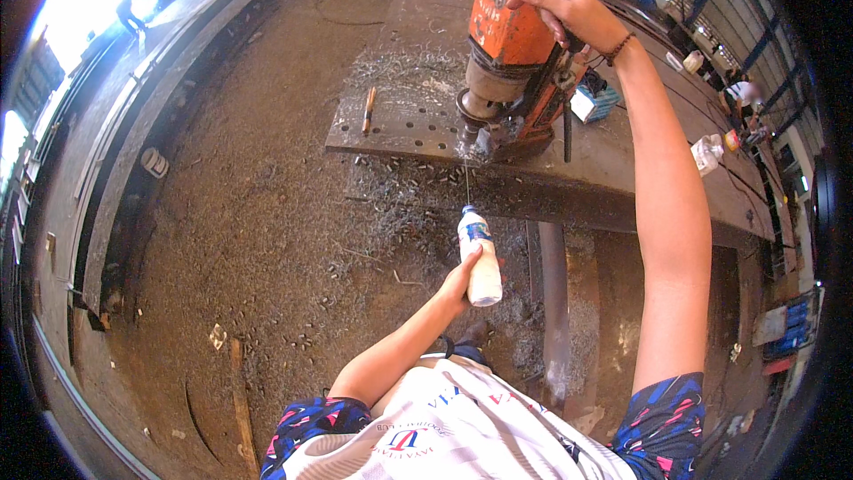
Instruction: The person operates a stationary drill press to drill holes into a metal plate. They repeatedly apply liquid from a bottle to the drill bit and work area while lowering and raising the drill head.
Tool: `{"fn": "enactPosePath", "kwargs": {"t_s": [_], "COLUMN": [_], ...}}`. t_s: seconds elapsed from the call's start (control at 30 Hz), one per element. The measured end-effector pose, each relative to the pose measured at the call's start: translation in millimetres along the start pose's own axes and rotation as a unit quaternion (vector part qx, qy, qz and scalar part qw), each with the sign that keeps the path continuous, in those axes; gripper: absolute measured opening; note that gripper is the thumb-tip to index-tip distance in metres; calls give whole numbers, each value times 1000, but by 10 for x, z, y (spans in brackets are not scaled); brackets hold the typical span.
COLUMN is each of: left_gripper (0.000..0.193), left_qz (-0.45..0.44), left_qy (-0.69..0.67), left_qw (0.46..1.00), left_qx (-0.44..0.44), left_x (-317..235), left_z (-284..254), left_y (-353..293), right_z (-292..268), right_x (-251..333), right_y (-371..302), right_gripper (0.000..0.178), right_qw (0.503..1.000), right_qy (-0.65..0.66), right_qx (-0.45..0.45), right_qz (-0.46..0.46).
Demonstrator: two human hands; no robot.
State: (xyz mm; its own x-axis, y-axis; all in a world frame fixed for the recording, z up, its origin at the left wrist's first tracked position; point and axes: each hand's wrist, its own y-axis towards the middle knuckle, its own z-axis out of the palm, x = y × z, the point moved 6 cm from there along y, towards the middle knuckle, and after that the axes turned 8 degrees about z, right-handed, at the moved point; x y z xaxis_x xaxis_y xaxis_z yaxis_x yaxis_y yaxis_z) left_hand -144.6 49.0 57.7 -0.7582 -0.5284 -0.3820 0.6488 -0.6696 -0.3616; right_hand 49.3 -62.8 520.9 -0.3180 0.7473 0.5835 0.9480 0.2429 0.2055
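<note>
My left hand [462, 277] is wrapped round a squeeze bottle [485, 274] with pale contents and a blue-and-white label. A thin line of liquid rises from its nozzle toward the cutter of an orange magnetic drill [508, 31]. The drill stands upright on a steel plate [391, 144] with a row of holes near its edge. My right hand [569, 16] is up at the drill's right side, its fingers curled over a dark handle that the palm partly hides. Metal shavings lie round the drill's base.
A marker-like stick [369, 110] lies on the plate, left of the drill. A blue-and-white box [593, 105] sits behind it at right. Shavings [418, 191] litter the ground below the edge. A white bucket [155, 163] lies far left; another person [739, 93] is at far right.
</note>
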Motion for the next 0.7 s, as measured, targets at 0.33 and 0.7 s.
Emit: {"fn": "enactPosePath", "kwargs": {"t_s": [0.33, 0.7], "left_gripper": [56, 57], "left_qz": [3, 1], "left_qy": [4, 10], "left_qw": [1000, 1000], "left_qx": [3, -6], "left_x": [-4, -29], "left_z": [-9, 33], "left_y": [-7, -58], "right_z": [37, 67], "right_x": [7, 77], "right_y": [2, -41], "right_gripper": [40, 42], "right_qw": [1000, 999], "right_qy": [4, 10], "right_qx": [-15, -28], "right_qz": [-6, -12]}}
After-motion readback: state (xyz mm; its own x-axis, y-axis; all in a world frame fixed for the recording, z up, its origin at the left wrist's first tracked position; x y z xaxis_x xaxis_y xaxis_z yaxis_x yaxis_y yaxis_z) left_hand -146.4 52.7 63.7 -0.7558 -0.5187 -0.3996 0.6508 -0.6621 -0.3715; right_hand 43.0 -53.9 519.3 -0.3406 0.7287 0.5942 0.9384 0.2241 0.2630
